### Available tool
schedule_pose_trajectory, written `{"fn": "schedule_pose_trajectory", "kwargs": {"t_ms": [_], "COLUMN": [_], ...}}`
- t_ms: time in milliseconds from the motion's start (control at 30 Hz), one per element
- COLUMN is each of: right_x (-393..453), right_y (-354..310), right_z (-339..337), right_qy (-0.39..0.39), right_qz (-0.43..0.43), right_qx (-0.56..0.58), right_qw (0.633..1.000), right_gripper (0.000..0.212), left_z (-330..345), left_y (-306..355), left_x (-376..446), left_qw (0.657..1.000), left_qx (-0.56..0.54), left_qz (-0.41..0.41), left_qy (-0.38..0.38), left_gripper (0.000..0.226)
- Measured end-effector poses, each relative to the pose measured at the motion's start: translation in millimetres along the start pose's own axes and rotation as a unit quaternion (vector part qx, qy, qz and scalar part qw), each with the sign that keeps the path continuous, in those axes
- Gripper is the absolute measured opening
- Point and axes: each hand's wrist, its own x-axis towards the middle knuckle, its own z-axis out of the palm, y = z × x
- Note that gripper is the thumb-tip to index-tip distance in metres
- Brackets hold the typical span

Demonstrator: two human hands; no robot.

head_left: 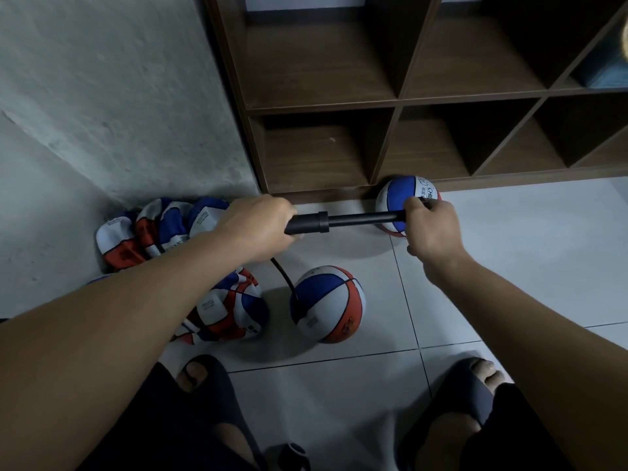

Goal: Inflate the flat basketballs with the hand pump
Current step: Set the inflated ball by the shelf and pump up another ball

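A black hand pump (343, 220) is held level above the floor. My left hand (258, 227) grips its barrel and my right hand (431, 229) grips the handle end, with the rod drawn out between them. A black hose (283, 277) runs down from the pump into a round red, white and blue basketball (331, 305) on the tiles. A second round ball (396, 198) sits by the shelf's base, partly behind my right hand. Flat, crumpled basketballs lie in a pile at the wall (159, 229) and under my left forearm (231, 307).
A dark wooden cube shelf (394, 103) stands ahead with open compartments; a blue thing (608, 76) lies in one at the far right. A rough grey wall (119, 96) is on the left. My feet in dark slippers (210, 379) rest on the white tiles.
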Motion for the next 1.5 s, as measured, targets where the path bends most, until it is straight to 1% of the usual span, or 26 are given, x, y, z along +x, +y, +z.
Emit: {"fn": "schedule_pose_trajectory", "kwargs": {"t_ms": [100,167,300,367,467,600,667,700,733,767,800,833,867,900,933,967,1000,1033,1067,1100,1167,1233,1267,1333,1400,1500], "right_x": [-5.2,-11.7,-31.3,-38.1,-42.6,-34.7,-31.9,-31.0,-30.3,-30.2,-30.7,-31.1,-30.9,-28.4,-25.3,-24.3,-23.4,-23.2,-21.9,-19.8,-13.3,-6.6,-2.8,3.6,7.2,12.2], "right_y": [2.6,4.2,1.8,-0.6,-4.5,-0.7,8.4,17.3,30.2,45.8,63.6,81.7,99.0,116.0,131.6,142.5,150.7,154.6,156.8,157.6,158.2,158.3,159.2,158.2,155.3,156.9], "right_z": [11.1,19.1,38.6,45.9,50.0,52.4,51.8,51.7,52.6,54.1,55.4,56.6,58.1,60.8,64.9,69.9,75.0,79.3,83.1,85.9,89.9,90.8,91.1,92.2,93.7,97.0], "right_qy": [-0.003,-0.011,-0.031,-0.044,-0.074,-0.14,-0.17,-0.19,-0.215,-0.25,-0.295,-0.343,-0.382,-0.402,-0.403,-0.394,-0.381,-0.37,-0.36,-0.351,-0.333,-0.312,-0.303,-0.294,-0.29,-0.28], "right_qz": [-0.022,-0.046,-0.091,-0.112,-0.108,-0.055,-0.029,-0.021,-0.023,-0.033,-0.047,-0.068,-0.108,-0.172,-0.25,-0.318,-0.358,-0.37,-0.364,-0.347,-0.302,-0.278,-0.274,-0.271,-0.263,-0.249], "right_qx": [0.007,-0.009,-0.046,-0.045,-0.033,-0.013,0.074,0.128,0.157,0.143,0.091,0.008,-0.098,-0.214,-0.319,-0.396,-0.438,-0.451,-0.451,-0.446,-0.431,-0.417,-0.407,-0.388,-0.372,-0.348], "right_qw": [1.0,0.999,0.994,0.992,0.991,0.989,0.982,0.973,0.964,0.957,0.95,0.937,0.912,0.874,0.821,0.766,0.732,0.723,0.731,0.747,0.782,0.807,0.817,0.83,0.842,0.859], "right_gripper": [0.023,0.023,0.033,0.037,0.047,0.064,0.067,0.067,0.069,0.074,0.083,0.094,0.104,0.116,0.128,0.14,0.148,0.154,0.157,0.16,0.163,0.165,0.164,0.161,0.159,0.157], "left_z": [-0.4,-0.4,-1.9,-4.1,-10.1,-13.4,-11.7,-11.2,-11.6,-12.9,-14.7,-16.5,-16.9,-15.6,-13.0,-10.1,-6.0,-0.5,5.9,14.2,34.2,56.5,67.7,90.4,111.4,130.9], "left_y": [5.1,14.5,30.7,33.4,35.7,29.3,26.4,25.1,23.4,21.1,18.3,15.1,11.5,7.5,3.5,-0.5,-4.4,-8.8,-13.1,-17.5,-25.5,-27.4,-25.7,-19.5,-12.0,-3.1], "left_x": [1.4,0.9,0.5,1.7,3.3,4.0,4.6,4.9,5.7,6.1,6.5,7.2,7.8,8.1,7.7,6.7,4.8,2.4,-0.7,-4.7,-15.4,-25.6,-29.2,-31.3,-29.1,-26.0], "left_qw": [1.0,1.0,1.0,1.0,0.999,0.998,0.999,0.999,0.999,0.998,0.997,0.996,0.997,0.998,0.998,0.998,0.998,0.997,0.996,0.994,0.987,0.979,0.976,0.969,0.951,0.921], "left_qx": [-0.003,-0.009,-0.009,0.003,0.038,0.05,0.041,0.023,-0.005,-0.035,-0.055,-0.058,-0.047,-0.03,-0.016,-0.007,0.0,0.006,0.012,0.018,0.022,-0.008,-0.036,-0.132,-0.236,-0.324], "left_qz": [0.002,0.001,0.011,0.018,0.031,0.026,0.017,0.008,-0.005,-0.02,-0.032,-0.037,-0.038,-0.037,-0.038,-0.042,-0.048,-0.056,-0.065,-0.074,-0.081,-0.081,-0.085,-0.115,-0.145,-0.188], "left_qy": [-0.004,-0.009,-0.002,0.009,0.018,-0.003,-0.018,-0.027,-0.036,-0.045,-0.051,-0.053,-0.052,-0.05,-0.049,-0.049,-0.05,-0.052,-0.058,-0.075,-0.135,-0.188,-0.195,-0.173,-0.14,-0.111], "left_gripper": [0.036,0.035,0.036,0.037,0.037,0.036,0.032,0.029,0.028,0.028,0.028,0.028,0.028,0.028,0.027,0.027,0.028,0.029,0.03,0.03,0.031,0.033,0.035,0.036,0.034,0.026]}}
